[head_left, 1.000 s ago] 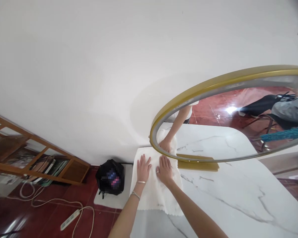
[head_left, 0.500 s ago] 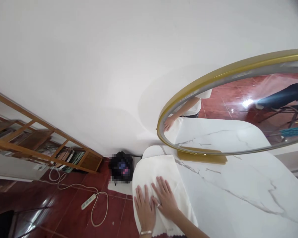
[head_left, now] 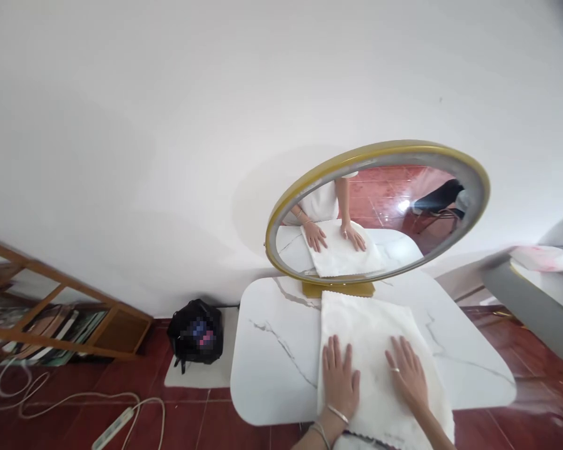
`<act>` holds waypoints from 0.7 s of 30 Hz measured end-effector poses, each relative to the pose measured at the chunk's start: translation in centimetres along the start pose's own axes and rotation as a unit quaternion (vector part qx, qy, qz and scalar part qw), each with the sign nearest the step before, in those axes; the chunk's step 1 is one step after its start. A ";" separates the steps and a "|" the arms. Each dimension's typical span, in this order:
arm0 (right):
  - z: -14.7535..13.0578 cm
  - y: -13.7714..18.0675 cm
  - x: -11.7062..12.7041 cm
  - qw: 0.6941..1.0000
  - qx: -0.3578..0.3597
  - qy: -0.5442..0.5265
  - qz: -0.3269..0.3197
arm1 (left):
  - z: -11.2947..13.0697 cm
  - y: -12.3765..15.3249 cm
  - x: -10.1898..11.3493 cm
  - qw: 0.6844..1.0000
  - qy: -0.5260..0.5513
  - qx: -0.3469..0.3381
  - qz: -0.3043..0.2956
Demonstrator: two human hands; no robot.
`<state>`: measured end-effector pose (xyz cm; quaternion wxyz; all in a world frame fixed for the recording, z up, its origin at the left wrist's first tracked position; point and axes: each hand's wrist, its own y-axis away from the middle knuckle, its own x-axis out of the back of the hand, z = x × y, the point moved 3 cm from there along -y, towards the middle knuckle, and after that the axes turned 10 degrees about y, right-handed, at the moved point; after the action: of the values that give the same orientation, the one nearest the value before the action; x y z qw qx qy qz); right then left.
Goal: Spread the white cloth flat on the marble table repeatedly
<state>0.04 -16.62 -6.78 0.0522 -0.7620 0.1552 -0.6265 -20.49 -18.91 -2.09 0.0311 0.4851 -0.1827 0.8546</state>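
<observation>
partly, left hand (head_left: 340,382) and right hand (head_left: 410,379) hide the white cloth (head_left: 374,353).

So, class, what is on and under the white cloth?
The left hand and right hand rest on the white cloth. Under it is the marbled table, visible on both sides; the covered part cannot be seen.

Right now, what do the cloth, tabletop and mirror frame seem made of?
White cloth: probably fabric, matte, with creases and zigzag edges.
Tabletop: smooth, white, grey-veined; real or imitation marble, I can't tell.
Mirror frame: glossy gold, catching light; perhaps metal or plastic.
</observation>
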 end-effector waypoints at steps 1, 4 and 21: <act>1.1 -0.1 0.2 0.999 -0.039 -0.006 -0.006 | 0.4 0.0 -0.3 1.000 0.010 -0.012 -0.015; 1.1 -0.4 0.8 0.992 -0.129 -0.011 0.007 | 0.2 0.3 -0.3 0.998 0.035 -0.032 -0.044; -13.6 -2.0 1.3 0.985 0.154 -0.073 -0.020 | -11.6 3.8 9.1 0.961 0.097 0.242 0.095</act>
<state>-12.55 -13.53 -2.12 0.1679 -0.7913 0.0376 -0.5867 -35.68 -19.58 -0.87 -0.1508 0.3735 -0.0122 0.9152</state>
